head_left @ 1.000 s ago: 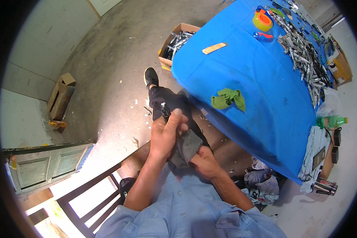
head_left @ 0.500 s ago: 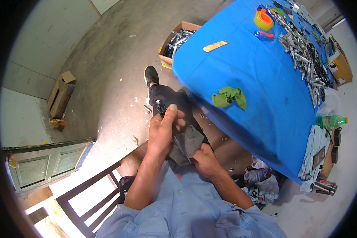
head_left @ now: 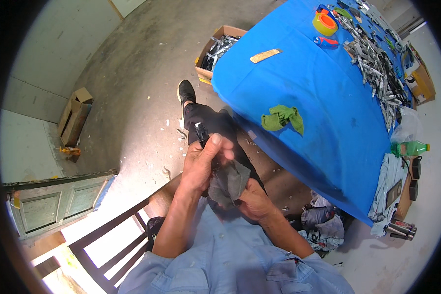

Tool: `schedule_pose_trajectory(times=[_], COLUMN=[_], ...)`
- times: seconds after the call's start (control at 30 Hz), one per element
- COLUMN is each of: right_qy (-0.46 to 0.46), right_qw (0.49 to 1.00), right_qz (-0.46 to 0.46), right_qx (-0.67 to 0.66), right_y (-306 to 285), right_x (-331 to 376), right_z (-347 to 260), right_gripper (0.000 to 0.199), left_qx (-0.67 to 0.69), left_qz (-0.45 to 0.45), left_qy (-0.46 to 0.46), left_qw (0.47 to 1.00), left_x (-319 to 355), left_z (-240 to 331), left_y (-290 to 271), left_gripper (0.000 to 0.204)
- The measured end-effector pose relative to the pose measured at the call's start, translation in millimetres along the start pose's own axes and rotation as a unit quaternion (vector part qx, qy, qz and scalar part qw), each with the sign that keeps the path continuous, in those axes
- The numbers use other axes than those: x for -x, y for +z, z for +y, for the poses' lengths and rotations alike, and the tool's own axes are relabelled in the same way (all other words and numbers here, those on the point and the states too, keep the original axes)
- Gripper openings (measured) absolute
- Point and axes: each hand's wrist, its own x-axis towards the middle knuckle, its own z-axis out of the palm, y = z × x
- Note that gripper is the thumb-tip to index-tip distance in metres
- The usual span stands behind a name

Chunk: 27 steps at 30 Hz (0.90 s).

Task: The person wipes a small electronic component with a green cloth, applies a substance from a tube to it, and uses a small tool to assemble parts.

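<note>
My left hand (head_left: 201, 161) is closed around a slim black object (head_left: 201, 133) with a shiny tip, which sticks out past the thumb and points away from me. Its exact kind cannot be made out. Over the object's near part lies a grey cloth (head_left: 229, 185), hiding that end between my hands. My right hand (head_left: 255, 198) has its fingers closed on the cloth's right edge. Both hands are above my lap, left of the blue-covered table (head_left: 328, 103).
A green cloth (head_left: 283, 119), a tan strip (head_left: 266, 56) and a roll of yellow tape (head_left: 324, 24) lie on the table. Many slim metal pieces (head_left: 377, 73) are heaped on its right side. A cardboard box (head_left: 204, 74) stands beyond my foot; a green bottle (head_left: 410, 148) lies at right.
The grey cloth now folds over the long dark part that showed against it before. The black tip has turned slightly, and my right hand has shifted a little.
</note>
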Motion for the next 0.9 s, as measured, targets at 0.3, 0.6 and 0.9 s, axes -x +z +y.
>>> schedule_pose_trajectory(times=[0.3,0.6,0.9], right_qy=[-0.085,-0.101,-0.061], right_qw=[0.995,0.991,0.996], right_qz=[0.061,0.081,0.029], right_qx=[-0.005,0.019,-0.067], right_y=[-2,-9,-13], right_x=[-6,-10,-10], right_z=[-5,-4,-9], right_gripper=[0.042,0.039,0.051], left_qx=[-0.098,-0.159,-0.096], left_qz=[0.018,0.006,-0.037], left_qy=[0.066,0.138,0.147], left_qw=[0.993,0.978,0.984], left_x=[36,50,59], left_z=[7,4,3], left_y=[-7,2,-1], left_gripper=[0.041,0.029,0.032])
